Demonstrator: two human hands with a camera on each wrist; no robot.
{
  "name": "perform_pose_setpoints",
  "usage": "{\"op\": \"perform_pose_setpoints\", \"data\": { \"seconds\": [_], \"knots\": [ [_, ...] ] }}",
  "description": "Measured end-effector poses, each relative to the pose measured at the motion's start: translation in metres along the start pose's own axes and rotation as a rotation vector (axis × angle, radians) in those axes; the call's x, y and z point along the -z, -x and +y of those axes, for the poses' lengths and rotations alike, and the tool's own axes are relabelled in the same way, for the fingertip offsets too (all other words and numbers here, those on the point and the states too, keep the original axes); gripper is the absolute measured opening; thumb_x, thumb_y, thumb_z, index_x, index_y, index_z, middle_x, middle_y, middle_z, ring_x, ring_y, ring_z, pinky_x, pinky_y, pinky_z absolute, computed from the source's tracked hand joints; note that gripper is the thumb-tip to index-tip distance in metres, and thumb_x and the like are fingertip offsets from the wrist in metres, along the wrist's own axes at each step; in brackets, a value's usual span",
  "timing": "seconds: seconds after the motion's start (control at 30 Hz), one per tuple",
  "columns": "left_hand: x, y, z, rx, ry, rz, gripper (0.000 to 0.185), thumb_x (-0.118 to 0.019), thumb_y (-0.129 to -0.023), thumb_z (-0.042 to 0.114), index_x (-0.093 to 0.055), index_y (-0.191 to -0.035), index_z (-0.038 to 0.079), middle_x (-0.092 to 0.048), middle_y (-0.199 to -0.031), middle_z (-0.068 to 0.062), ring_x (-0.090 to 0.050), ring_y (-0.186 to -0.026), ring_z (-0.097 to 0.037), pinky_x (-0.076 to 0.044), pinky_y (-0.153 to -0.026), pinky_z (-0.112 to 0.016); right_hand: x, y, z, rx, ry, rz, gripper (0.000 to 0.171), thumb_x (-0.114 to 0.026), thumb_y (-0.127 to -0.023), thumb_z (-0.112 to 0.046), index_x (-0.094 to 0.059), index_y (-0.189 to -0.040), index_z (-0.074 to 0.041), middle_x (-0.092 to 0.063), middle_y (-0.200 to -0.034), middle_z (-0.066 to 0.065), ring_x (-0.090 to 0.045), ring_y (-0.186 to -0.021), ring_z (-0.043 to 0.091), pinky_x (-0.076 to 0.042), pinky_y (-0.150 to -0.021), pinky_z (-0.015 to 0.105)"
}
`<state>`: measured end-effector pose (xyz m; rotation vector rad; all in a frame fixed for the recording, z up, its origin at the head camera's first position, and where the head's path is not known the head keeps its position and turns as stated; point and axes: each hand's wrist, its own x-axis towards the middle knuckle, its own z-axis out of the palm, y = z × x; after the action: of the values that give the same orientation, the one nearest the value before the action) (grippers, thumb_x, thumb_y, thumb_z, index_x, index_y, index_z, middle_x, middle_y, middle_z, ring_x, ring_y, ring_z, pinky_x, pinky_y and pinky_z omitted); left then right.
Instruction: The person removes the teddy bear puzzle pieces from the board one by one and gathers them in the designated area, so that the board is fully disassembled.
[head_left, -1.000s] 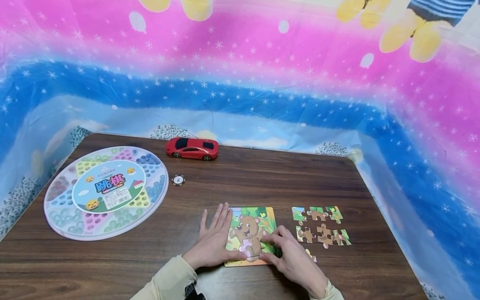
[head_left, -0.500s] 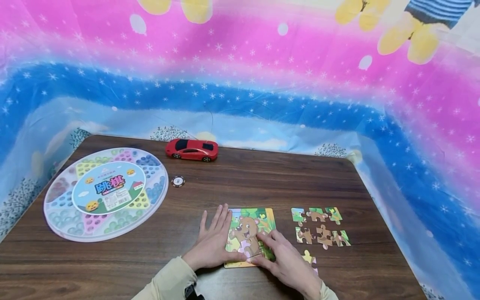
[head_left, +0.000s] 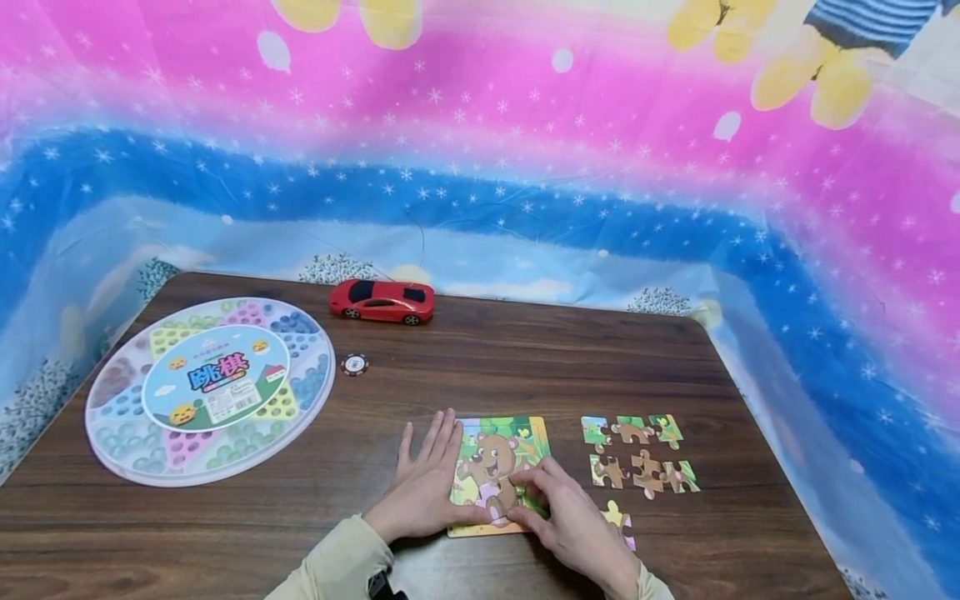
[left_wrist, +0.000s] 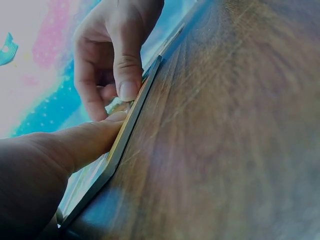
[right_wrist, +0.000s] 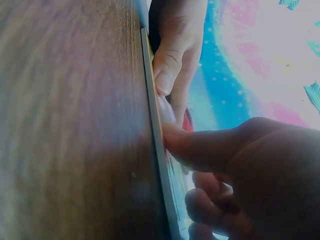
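A square bear jigsaw board [head_left: 497,454] lies on the brown table [head_left: 525,358] near the front edge. My left hand [head_left: 423,487] rests flat beside its left side with the fingers straight and the thumb on the board's lower left edge [left_wrist: 130,125]. My right hand [head_left: 558,504] curls over the board's lower middle. Its thumb and fingertips pinch a puzzle piece [left_wrist: 116,106] lying on the picture there. In the right wrist view the right thumb [right_wrist: 200,147] presses on the board [right_wrist: 152,120], across from the left hand [right_wrist: 175,55].
Several loose puzzle pieces [head_left: 637,454] lie in two rows right of the board, and one more piece [head_left: 618,518] by my right wrist. A round checkers box [head_left: 210,387], a poker chip [head_left: 354,364] and a red toy car [head_left: 382,301] are at the back left.
My right hand has slid left across the board's lower part, uncovering the loose piece by its wrist. The left hand has stayed put.
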<state>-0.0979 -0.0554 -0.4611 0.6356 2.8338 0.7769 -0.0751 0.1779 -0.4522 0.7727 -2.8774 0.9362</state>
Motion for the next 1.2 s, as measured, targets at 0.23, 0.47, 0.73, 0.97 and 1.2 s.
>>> {"op": "perform_pose_setpoints", "data": {
  "seconds": [0.23, 0.47, 0.73, 0.97, 1.2],
  "knots": [
    [0.0, 0.0, 0.0, -0.003, 0.006, 0.001, 0.123, -0.063, -0.074, 0.075, -0.016, -0.153, -0.006, -0.003, -0.161, -0.02, 0.002, -0.148, -0.034, 0.011, -0.11, -0.061, 0.0, -0.001, -0.001, 0.027, -0.083, 0.071, 0.033, -0.08, -0.081, -0.022, -0.068, -0.111, -0.025, -0.056, -0.095, -0.013, -0.053, -0.078, 0.008, -0.047, -0.065, 0.022],
    [-0.002, -0.001, -0.001, -0.003, -0.009, 0.006, 0.124, -0.061, -0.072, 0.078, -0.016, -0.153, -0.005, -0.003, -0.161, -0.02, 0.001, -0.148, -0.033, 0.011, -0.111, -0.061, 0.001, -0.001, -0.005, 0.11, -0.214, 0.132, 0.02, -0.074, -0.087, -0.02, -0.067, -0.104, -0.026, -0.064, -0.088, -0.016, -0.053, -0.066, 0.001, -0.048, -0.054, 0.024],
    [-0.002, -0.002, -0.001, 0.005, -0.013, -0.005, 0.124, -0.061, -0.073, 0.078, -0.014, -0.154, -0.003, -0.001, -0.161, -0.019, 0.003, -0.148, -0.031, 0.011, -0.111, -0.061, 0.042, 0.007, 0.014, 0.055, -0.229, 0.3, 0.015, -0.074, -0.086, -0.016, -0.069, -0.099, -0.022, -0.071, -0.091, -0.007, -0.056, -0.064, 0.007, -0.048, -0.052, 0.024],
    [-0.001, 0.0, 0.001, 0.007, -0.008, 0.001, 0.123, -0.063, -0.073, 0.076, -0.013, -0.154, -0.002, -0.001, -0.161, -0.018, 0.004, -0.148, -0.031, 0.011, -0.111, -0.061, 0.1, 0.044, 0.062, -0.3, -0.098, 0.363, 0.009, -0.075, -0.085, -0.022, -0.07, -0.092, -0.018, -0.068, -0.08, -0.005, -0.057, -0.063, 0.013, -0.044, -0.053, 0.024],
    [-0.001, 0.0, 0.001, 0.006, -0.02, 0.003, 0.124, -0.062, -0.073, 0.076, -0.012, -0.154, -0.002, -0.002, -0.161, -0.018, 0.003, -0.148, -0.031, 0.011, -0.111, -0.061, 0.123, 0.077, 0.088, -0.561, -0.088, 0.142, 0.025, -0.073, -0.087, -0.035, -0.07, -0.095, -0.011, -0.068, -0.076, 0.0, -0.056, -0.063, 0.015, -0.042, -0.055, 0.025]
  ]
}}
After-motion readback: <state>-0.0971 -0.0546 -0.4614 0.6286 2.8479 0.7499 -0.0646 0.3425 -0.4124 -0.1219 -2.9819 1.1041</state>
